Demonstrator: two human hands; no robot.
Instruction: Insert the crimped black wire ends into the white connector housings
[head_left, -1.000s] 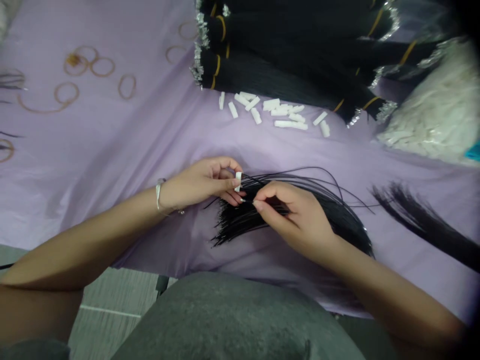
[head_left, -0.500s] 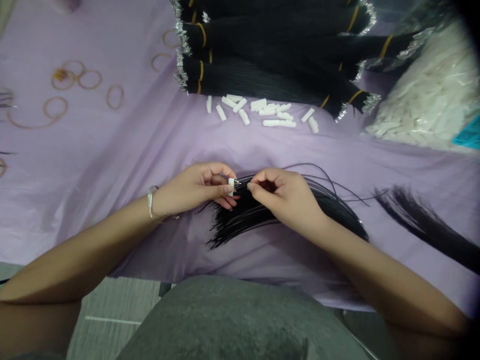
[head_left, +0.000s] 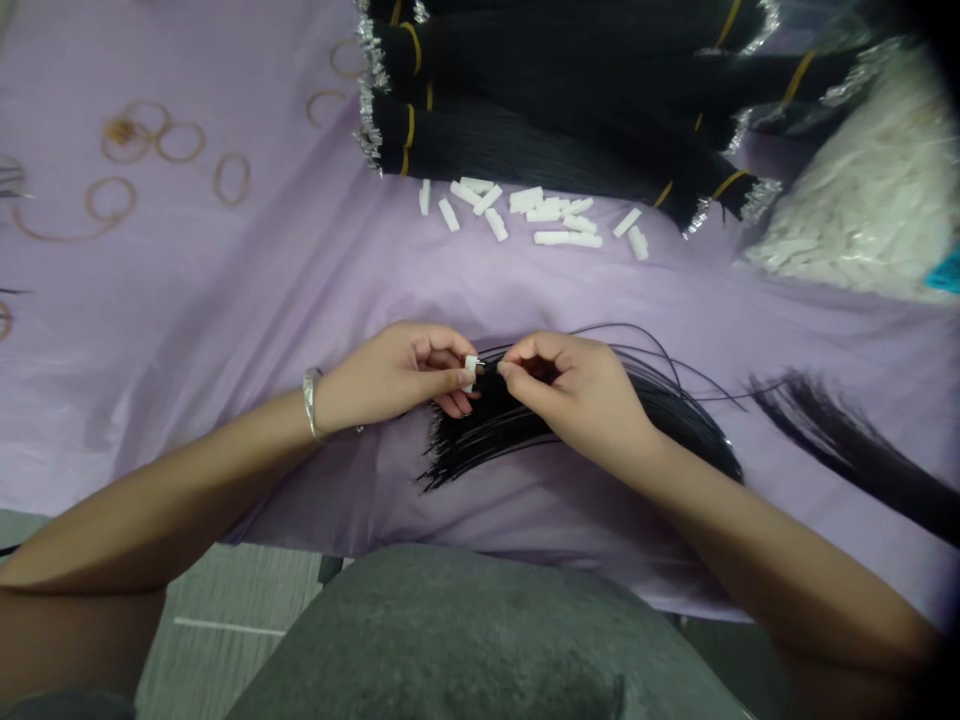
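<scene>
We cannot make out the small gap between our fingertips well: a short metallic glint shows at the near side of the white piece (head_left: 471,373), but blur hides whether it sits inside the piece or only against it. Our right hand (head_left: 574,390) and forearm cover the middle of the loose wires (head_left: 487,440), so we see their tips on one side and their curved backs on the other. The tied bundles (head_left: 547,110) run out of view at the top, while the bag (head_left: 847,210) and the dark bunch (head_left: 862,440) are cut off at the right. The far upper right corner is too dark to read.

The white piece is at the fingertips of our left hand (head_left: 412,375), gripped by the thumb and a finger, and it faces our right hand, near but apart from it. Our right hand is closed in a pinch on a thin wire (head_left: 491,368), though exactly where along it we cannot tell. Both hands are above the edge of the loose wires, which lie on the cloth (head_left: 285,270). Beyond our hands, white pieces (head_left: 551,210) are scattered beside the tied bundles; rubber bands (head_left: 180,143) lie to the left. A bracelet (head_left: 310,400) circles our left wrist.
</scene>
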